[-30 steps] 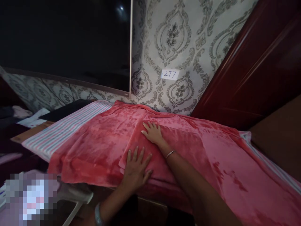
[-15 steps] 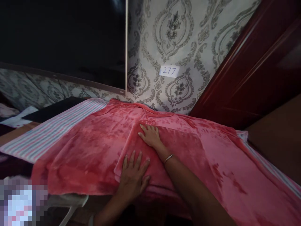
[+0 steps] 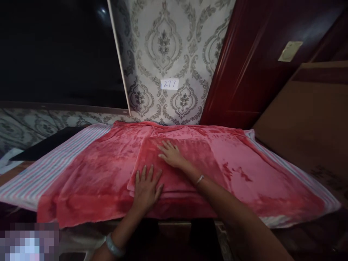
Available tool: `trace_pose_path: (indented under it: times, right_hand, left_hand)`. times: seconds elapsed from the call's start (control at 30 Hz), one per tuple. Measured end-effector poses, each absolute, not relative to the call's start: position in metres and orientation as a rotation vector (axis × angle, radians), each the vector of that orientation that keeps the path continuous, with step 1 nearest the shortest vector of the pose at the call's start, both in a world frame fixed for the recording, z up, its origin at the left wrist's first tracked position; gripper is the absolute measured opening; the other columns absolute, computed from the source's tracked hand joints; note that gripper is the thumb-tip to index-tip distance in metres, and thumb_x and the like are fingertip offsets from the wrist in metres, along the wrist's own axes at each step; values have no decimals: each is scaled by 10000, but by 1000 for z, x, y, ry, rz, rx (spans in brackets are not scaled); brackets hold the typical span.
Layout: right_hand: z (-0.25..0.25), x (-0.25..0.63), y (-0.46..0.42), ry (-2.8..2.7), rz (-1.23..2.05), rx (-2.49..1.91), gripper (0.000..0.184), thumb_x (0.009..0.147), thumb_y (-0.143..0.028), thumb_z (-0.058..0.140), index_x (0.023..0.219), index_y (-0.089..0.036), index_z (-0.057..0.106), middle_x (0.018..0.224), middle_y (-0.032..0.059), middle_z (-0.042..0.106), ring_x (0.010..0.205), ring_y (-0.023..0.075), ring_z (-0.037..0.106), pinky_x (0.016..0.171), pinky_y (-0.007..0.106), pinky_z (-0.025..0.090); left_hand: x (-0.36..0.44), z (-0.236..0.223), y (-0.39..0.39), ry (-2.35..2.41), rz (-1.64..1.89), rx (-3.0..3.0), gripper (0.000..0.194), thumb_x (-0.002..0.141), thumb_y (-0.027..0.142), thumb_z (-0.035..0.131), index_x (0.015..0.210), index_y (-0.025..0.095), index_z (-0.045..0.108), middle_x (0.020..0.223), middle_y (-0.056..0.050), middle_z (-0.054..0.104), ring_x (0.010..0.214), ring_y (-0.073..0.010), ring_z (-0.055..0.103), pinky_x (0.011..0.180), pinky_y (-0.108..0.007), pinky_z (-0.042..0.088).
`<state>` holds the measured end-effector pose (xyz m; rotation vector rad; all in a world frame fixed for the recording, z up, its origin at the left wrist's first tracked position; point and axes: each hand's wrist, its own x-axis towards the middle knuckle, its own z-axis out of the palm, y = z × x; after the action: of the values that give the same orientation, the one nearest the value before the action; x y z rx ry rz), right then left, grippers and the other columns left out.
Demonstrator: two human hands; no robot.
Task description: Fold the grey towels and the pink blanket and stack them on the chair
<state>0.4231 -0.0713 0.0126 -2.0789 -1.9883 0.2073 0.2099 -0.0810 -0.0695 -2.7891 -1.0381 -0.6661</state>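
A plush red-pink blanket (image 3: 100, 170) is spread over a striped cloth (image 3: 62, 156). On its middle lies a folded piece of the same red plush fabric (image 3: 190, 163), in a flat rectangle of more than one layer. My left hand (image 3: 147, 186) rests flat on the near left corner of the folded fabric, fingers spread. Farther back, my right hand (image 3: 172, 154) lies on the upper part of it, palm down with the fingers apart. Neither hand grasps anything.
A large black screen (image 3: 59, 54) stands at the back left. Behind the blanket is patterned wallpaper (image 3: 168, 54) with a "277" label (image 3: 169, 84). At right are a dark red door frame (image 3: 231, 72) and a brown cardboard box (image 3: 307, 119).
The view has swung to the right, showing more of the door and the box. My right hand has slid slightly across the folded fabric; my left hand stays at its near left corner.
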Motion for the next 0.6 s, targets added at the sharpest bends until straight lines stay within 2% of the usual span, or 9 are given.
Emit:
trace_pose_path:
  times: [0.17,0.3,0.43,0.6]
  right_hand:
    - [-6,440,-173,-1992,163,-2087,533,1078,-417,479,1600,-319,428,1704,91,267,1580,289,206,1244,576,248]
    - [-21,438,-209,-1988,53,-2121,527,1076,-433,493,1590,-332,440,1700,92,275,1582,296,200,1243,624,216]
    - [-31,431,-211,-1970,-49,-2082,544,1070,-461,504,1597,-360,418,1695,74,297,1584,298,188,1242,631,211]
    - [-47,427,-211,-1901,-73,-2047,524,1065,-492,511,1574,-378,457,1674,43,353,1575,301,217,1250,631,198]
  left_hand:
    - [221,-26,-71,-995,-488,-2916,464,1005,411,479,1408,274,663,1525,-128,576,1422,-384,503,1204,-640,326]
    - [279,19,-48,-743,-397,-3113,502,1041,352,386,1507,264,551,1603,-97,496,1503,-283,422,1258,-536,299]
    - [355,41,-14,-662,-155,-3173,560,1038,399,407,1575,247,452,1681,-107,372,1565,-301,311,1285,-562,208]
    - [401,15,13,-675,2,-3144,637,1037,492,396,1628,261,352,1704,-103,320,1588,-345,238,1271,-653,128]
